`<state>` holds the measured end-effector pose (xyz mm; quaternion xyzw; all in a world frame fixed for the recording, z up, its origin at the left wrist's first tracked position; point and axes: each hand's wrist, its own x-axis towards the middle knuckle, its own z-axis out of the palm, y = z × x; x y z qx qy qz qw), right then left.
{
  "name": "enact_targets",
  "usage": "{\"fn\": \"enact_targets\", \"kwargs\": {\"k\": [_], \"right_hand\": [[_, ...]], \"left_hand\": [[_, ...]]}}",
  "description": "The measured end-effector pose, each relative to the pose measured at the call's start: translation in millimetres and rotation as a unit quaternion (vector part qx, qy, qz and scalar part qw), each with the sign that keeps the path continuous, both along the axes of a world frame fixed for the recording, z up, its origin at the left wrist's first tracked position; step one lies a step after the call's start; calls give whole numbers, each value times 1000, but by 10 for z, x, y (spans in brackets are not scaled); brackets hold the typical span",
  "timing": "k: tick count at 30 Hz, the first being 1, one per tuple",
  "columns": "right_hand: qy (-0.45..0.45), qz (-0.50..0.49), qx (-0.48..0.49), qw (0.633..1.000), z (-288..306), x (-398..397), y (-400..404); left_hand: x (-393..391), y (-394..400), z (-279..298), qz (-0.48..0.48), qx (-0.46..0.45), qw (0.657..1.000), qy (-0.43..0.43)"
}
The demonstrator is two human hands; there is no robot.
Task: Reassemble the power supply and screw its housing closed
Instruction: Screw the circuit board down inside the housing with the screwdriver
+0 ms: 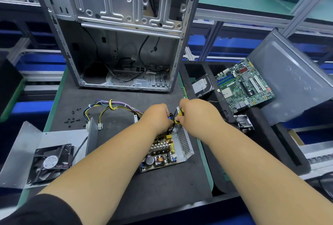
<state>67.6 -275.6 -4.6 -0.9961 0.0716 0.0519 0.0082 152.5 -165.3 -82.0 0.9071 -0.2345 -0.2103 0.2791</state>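
Over the open supply (167, 150), which lies on the dark mat (111, 152) in front of the empty case (122, 32), both hands meet at its far end. Right hand (195, 112) grips a yellow-and-black screwdriver (177, 116), tip angled down into the supply's far corner. Left hand (156, 117) has its fingers curled round something small and dark beside the driver; what it is I cannot tell. From the supply's far left corner the cable bundle (111, 107) loops away. Left of the supply lies the cover (59, 140) with the fan (52, 163) on it. Loose screws (72, 119) lie beyond the cover. Right of the supply, a motherboard (245, 85) sits in a tray.
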Motion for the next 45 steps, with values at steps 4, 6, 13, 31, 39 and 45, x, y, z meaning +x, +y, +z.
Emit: {"fn": "enact_targets", "kwargs": {"k": [4, 6, 13, 31, 39, 45], "right_hand": [[-1, -14, 3, 1000, -10, 6, 6], [5, -20, 1, 1000, -10, 20, 11], [7, -26, 14, 1000, 10, 0, 24], [-213, 1, 222, 952, 471, -518, -266], [-213, 27, 378, 901, 506, -421, -142], [-175, 74, 410, 892, 491, -134, 236]], "left_hand": [[-8, -6, 2, 0, 3, 1000, -7], [-11, -7, -1, 2, 4, 1000, -11], [-12, -2, -32, 13, 5, 1000, -13], [-270, 475, 618, 118, -145, 978, -92], [-562, 1267, 833, 283, -208, 931, -101], [-685, 1820, 880, 359, -219, 900, -111]]}}
